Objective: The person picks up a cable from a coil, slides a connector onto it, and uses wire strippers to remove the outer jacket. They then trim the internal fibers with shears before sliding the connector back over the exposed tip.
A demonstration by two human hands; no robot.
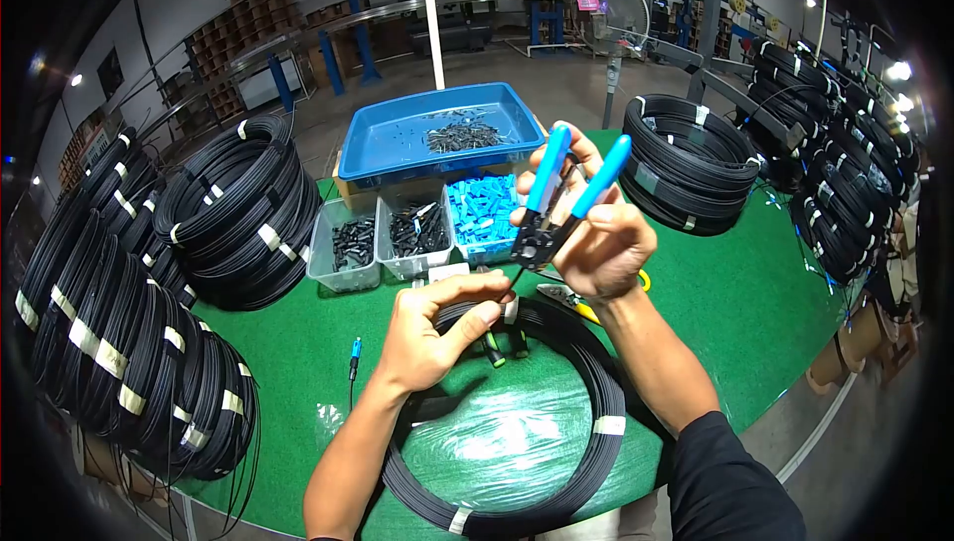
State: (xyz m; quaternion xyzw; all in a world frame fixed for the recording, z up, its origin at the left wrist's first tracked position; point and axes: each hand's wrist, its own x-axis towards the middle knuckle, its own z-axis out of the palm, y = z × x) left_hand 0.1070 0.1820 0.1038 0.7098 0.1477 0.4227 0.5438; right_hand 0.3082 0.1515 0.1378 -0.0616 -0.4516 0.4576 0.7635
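My right hand [606,258] grips a wire stripper [539,243] with two blue handles, its dark jaws pointing down toward my left hand. My left hand [429,330] is closed in a pinch on a thin black cable [517,281], whose end runs up to the stripper's jaws. Beneath both hands a coil of black cable [608,397], bound with white tape, lies on the green tabletop [735,342]. A yellow-handled cutting tool [584,311] rests beside the coil, under my right wrist. Black-and-green tool handles [494,350] show inside the coil, partly hidden by my left hand.
Clear bins of black parts [353,243] and blue connector pieces [482,213] stand ahead, before a blue tray [368,134] with black bits. Cable coils stack at left [234,213] and right [686,168]. A blue-tipped cable end [355,352] lies left of my forearm.
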